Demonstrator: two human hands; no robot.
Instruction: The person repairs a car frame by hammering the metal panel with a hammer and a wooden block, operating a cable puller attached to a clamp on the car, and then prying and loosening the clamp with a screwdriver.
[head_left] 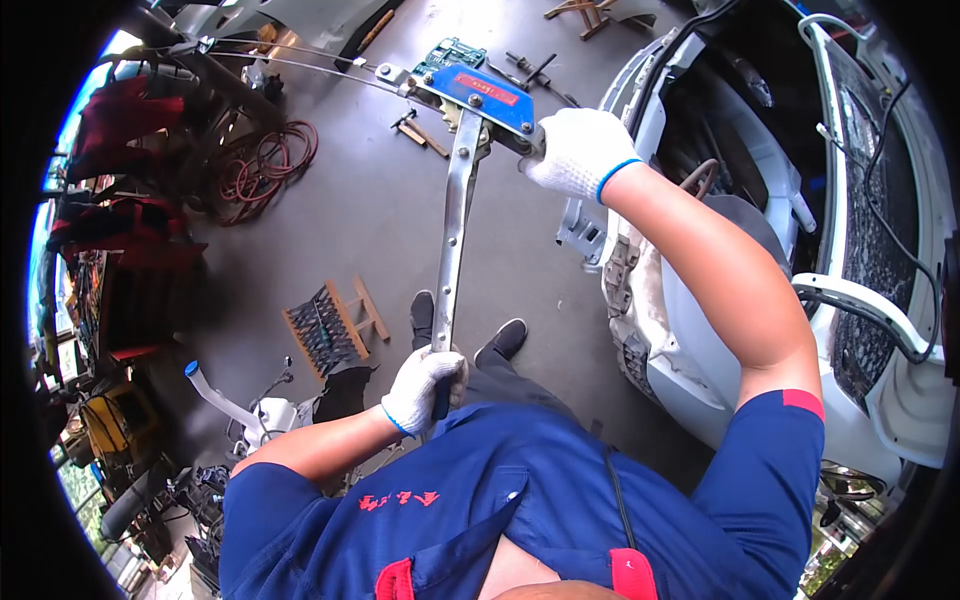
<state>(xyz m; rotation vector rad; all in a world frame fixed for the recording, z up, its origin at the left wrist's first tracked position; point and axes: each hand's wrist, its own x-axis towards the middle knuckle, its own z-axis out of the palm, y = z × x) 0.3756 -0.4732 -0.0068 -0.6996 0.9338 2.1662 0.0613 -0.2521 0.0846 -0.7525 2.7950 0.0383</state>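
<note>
A hand-lever cable puller (pixel 505 92) with a blue body hangs in front of me at the top middle. From it, a long metal lever (pixel 453 240) runs down toward my body. My left hand (pixel 425 388), in a white knit glove, is wrapped round the lever's dark lower grip. My right hand (pixel 578 152), gloved the same way, is closed round the right end of the puller's body. A thin steel cable (pixel 310 64) stretches from the puller to a dark post at the upper left. What my right fingers grip exactly is partly hidden.
A white car body (pixel 680 310) with open panels stands on the right. On the floor lie hammers (pixel 420 130), a green tool case (pixel 452 56), a coiled red hose (pixel 265 170) and a wooden-framed rack (pixel 328 328). Loose car parts (pixel 265 415) lie at the lower left.
</note>
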